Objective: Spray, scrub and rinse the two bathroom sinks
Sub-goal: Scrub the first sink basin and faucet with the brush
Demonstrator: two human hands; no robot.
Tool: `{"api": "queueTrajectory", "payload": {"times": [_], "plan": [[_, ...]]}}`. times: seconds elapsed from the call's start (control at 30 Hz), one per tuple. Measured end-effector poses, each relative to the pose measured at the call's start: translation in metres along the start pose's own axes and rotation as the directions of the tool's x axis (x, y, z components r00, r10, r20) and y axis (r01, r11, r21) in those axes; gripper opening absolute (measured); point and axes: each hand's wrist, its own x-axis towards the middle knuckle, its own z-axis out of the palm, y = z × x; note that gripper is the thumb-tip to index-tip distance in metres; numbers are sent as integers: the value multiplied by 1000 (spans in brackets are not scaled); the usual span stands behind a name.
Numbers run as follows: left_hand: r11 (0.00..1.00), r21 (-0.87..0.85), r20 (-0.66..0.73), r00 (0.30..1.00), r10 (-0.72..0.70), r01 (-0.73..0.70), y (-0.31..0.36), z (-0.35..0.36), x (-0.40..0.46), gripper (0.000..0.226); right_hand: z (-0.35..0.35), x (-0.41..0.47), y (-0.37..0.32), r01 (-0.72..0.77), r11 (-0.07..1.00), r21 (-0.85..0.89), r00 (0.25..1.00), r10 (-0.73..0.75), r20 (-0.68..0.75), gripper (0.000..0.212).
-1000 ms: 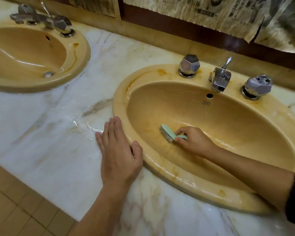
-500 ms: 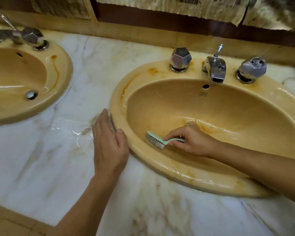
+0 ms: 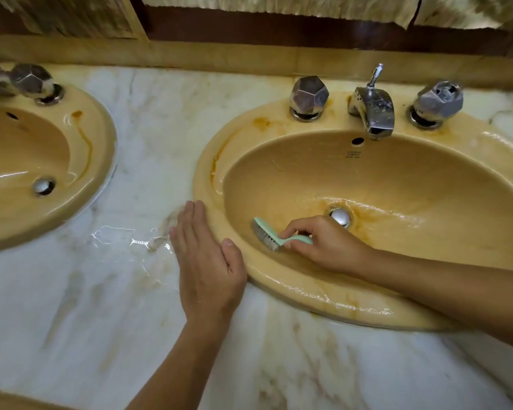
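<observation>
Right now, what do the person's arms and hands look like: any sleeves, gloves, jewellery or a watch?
Both forearms are bare in the picture. The left hand and the right hand wear no gloves, and no rings, watch or bracelet show. No sleeve shows on either arm. Nails look short and unpainted.
</observation>
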Motion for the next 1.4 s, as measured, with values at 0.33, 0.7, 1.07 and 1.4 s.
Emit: {"api": "queueTrajectory", "payload": {"times": [0.33,0.7,1.07,1.4], "plan": [[999,36,-11,1000,16,-16,-1,2,1,69,5,0,-25,-5,993,121,1000,7,-22,6],[997,79,11,1000,23,-24,-2,2,2,71,-10,-2,-26,-105,988,109,994,100,50,3],[996,84,18,999,30,-31,-1,1,2,71,-41,-15,-13,-201,958,-202,943,245,224,12],[996,77,2,999,35,-35,-2,2,3,71,-49,-30,1,-204,949,-240,937,260,233,15]]}}
